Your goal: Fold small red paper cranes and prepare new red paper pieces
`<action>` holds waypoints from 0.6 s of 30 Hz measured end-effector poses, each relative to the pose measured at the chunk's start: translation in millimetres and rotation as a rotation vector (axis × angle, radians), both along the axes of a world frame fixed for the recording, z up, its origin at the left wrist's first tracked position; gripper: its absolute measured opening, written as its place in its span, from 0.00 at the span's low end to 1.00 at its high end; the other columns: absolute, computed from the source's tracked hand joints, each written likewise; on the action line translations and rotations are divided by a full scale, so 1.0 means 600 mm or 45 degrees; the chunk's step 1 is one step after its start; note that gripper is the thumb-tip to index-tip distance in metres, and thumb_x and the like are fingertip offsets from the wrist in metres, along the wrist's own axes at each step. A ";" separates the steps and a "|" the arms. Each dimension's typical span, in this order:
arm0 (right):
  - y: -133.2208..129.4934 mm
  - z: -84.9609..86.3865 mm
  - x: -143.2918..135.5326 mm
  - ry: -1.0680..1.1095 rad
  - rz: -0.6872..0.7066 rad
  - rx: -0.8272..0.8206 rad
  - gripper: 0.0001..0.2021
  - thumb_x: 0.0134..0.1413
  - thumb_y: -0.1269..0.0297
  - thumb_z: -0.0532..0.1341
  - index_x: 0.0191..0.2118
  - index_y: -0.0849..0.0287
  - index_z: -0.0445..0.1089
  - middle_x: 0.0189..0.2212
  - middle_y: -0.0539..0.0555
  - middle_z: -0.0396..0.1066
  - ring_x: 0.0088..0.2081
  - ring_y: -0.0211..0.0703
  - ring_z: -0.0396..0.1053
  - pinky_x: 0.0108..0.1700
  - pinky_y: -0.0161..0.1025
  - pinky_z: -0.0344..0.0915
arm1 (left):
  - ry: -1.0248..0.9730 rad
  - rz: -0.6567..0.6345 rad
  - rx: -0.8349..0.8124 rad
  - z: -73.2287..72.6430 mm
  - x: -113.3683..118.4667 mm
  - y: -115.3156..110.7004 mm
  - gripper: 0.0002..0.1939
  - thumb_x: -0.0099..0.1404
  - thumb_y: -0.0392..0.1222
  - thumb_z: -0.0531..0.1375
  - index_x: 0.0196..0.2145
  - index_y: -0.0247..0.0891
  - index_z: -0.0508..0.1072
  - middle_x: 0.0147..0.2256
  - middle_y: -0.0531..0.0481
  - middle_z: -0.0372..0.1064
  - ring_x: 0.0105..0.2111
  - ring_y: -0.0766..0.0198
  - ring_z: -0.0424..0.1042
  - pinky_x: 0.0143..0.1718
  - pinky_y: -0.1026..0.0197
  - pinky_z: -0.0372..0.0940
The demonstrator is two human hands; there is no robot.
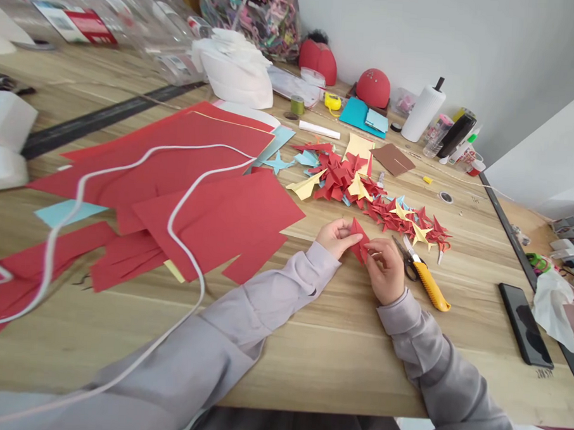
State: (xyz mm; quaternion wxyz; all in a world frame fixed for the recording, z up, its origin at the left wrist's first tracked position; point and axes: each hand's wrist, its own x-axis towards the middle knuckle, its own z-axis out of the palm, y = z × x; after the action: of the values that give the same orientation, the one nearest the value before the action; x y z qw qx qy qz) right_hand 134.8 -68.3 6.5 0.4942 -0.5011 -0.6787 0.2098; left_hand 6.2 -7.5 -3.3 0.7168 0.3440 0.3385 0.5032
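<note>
Between my two hands is a small folded piece of red paper (357, 238), its pointed tip facing up. My left hand (334, 238) pinches its left side between thumb and fingers. The fingertips of my right hand (383, 267) are closed on its lower right edge. Just beyond the hands lies a pile of folded red stars (339, 178), with some yellow and light blue ones mixed in. A yellow utility knife (431, 285) rests to the right of my right hand, beside black-handled scissors (410, 265) partly hidden by that hand.
Large red paper sheets (225, 212) cover the left side, crossed by a white cable (173, 219). A black phone (524, 323) lies at the right. Along the back stand a white roll (422, 113), a red pincushion-like dome (373, 87), bottles and a yellow tape measure (332, 101).
</note>
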 end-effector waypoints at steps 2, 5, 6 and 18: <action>0.001 0.001 0.001 0.019 -0.036 0.010 0.06 0.51 0.71 0.57 0.36 0.55 0.69 0.35 0.54 0.66 0.33 0.38 0.66 0.30 0.35 0.66 | 0.019 -0.027 0.014 -0.001 -0.001 0.000 0.21 0.36 0.42 0.71 0.26 0.34 0.67 0.23 0.53 0.73 0.23 0.67 0.71 0.30 0.63 0.66; 0.002 0.001 0.000 0.039 -0.075 0.018 0.03 0.51 0.69 0.59 0.34 0.56 0.68 0.34 0.54 0.66 0.33 0.39 0.67 0.28 0.34 0.65 | 0.057 -0.052 0.057 -0.002 -0.002 0.000 0.20 0.38 0.42 0.70 0.26 0.33 0.66 0.24 0.52 0.73 0.23 0.67 0.71 0.31 0.63 0.66; 0.002 0.001 0.000 0.035 -0.084 0.028 0.02 0.50 0.69 0.60 0.33 0.57 0.68 0.33 0.54 0.67 0.33 0.39 0.67 0.28 0.34 0.65 | 0.074 -0.045 0.077 -0.003 -0.002 0.000 0.20 0.37 0.42 0.71 0.26 0.34 0.66 0.24 0.51 0.73 0.24 0.67 0.71 0.31 0.63 0.66; 0.002 0.000 -0.002 -0.087 -0.130 0.191 0.01 0.49 0.68 0.62 0.30 0.58 0.70 0.33 0.56 0.71 0.34 0.41 0.70 0.28 0.36 0.68 | 0.112 -0.021 0.124 0.000 -0.004 -0.001 0.19 0.37 0.39 0.71 0.26 0.33 0.68 0.25 0.50 0.73 0.25 0.66 0.72 0.30 0.62 0.66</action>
State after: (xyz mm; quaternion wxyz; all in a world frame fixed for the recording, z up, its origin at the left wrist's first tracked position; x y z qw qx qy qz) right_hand 133.8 -66.9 6.5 0.5170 -0.5035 -0.6825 0.1158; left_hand 3.8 -8.0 -3.4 0.6879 0.4030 0.3418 0.4975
